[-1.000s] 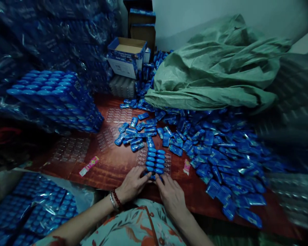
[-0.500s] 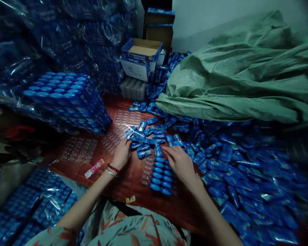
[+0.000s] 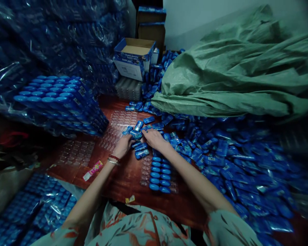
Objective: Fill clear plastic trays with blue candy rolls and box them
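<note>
Small blue packs (image 3: 141,153) lie loosely on the reddish-brown table (image 3: 118,186) between and beyond my hands. My left hand (image 3: 123,145) is at the left edge of this group, fingers bent against a blue pack; its fingertips are partly hidden. My right hand (image 3: 154,137) reaches over the packs, its fingertips at one near the middle; whether it grips it is unclear. Nearer to me, two columns of blue pieces (image 3: 160,174) stand upright on a clear blister tray (image 3: 145,171), below my right wrist.
Stacked blue packs (image 3: 64,102) stand at left, with clear trays (image 3: 75,152) before them. A heap of blue packs (image 3: 236,171) fills the right under a green sheet (image 3: 220,75). An open box (image 3: 133,58) sits behind, and a pink label (image 3: 93,170) lies near the front edge.
My right hand has moved left and away from me, from beside the two blue columns to the loose packs. My left hand has barely moved. The view has shifted slightly.
</note>
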Demonstrator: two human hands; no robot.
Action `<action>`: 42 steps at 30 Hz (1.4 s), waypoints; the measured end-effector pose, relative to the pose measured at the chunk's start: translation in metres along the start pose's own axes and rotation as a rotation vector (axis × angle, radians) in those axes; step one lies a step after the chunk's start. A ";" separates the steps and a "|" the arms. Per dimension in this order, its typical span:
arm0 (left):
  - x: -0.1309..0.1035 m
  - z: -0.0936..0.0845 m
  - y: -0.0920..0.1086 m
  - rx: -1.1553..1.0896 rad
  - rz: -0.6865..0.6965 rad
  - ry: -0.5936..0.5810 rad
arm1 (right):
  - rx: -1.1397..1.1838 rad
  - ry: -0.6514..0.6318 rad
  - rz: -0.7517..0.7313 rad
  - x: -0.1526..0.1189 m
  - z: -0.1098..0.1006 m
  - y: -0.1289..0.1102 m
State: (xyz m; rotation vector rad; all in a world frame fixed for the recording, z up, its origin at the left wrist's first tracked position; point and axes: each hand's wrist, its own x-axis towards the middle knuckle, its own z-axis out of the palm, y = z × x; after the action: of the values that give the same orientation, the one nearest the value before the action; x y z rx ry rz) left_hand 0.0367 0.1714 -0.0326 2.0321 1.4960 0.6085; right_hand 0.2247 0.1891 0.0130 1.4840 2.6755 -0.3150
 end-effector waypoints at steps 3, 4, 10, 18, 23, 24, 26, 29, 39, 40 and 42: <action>-0.012 -0.011 0.013 -0.267 -0.097 -0.066 | 0.244 0.168 0.010 -0.024 -0.002 0.026; -0.017 -0.015 0.017 -0.393 -0.136 -0.089 | 0.386 0.257 0.030 -0.035 -0.001 0.033; -0.045 -0.016 0.032 -0.627 -0.262 -0.119 | 1.165 0.586 0.313 -0.107 0.032 0.044; -0.092 -0.006 0.040 -0.183 -0.033 -0.001 | 1.266 0.793 0.606 -0.204 0.078 0.023; -0.107 0.007 0.050 -0.064 -0.057 -0.048 | 0.841 0.790 0.350 -0.204 0.086 0.020; -0.109 0.010 0.052 -0.037 -0.052 -0.052 | 0.741 0.756 0.264 -0.203 0.086 0.022; -0.111 0.015 0.056 0.022 -0.018 -0.062 | 0.552 0.639 0.114 -0.202 0.085 0.025; -0.115 0.021 0.061 0.097 0.029 -0.108 | 0.309 0.501 0.013 -0.207 0.086 0.025; -0.115 0.027 0.054 0.108 0.072 -0.148 | 0.222 0.461 0.003 -0.218 0.085 0.015; -0.114 0.027 0.053 0.103 0.077 -0.146 | 0.264 0.459 0.006 -0.217 0.083 0.014; -0.113 0.026 0.053 0.086 0.077 -0.139 | 0.379 0.517 0.069 -0.214 0.079 0.013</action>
State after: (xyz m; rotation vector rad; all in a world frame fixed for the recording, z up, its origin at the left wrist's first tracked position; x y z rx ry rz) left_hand 0.0596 0.0466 -0.0225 2.1586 1.3905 0.4296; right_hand 0.3458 0.0012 -0.0331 1.9992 3.0708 -0.5205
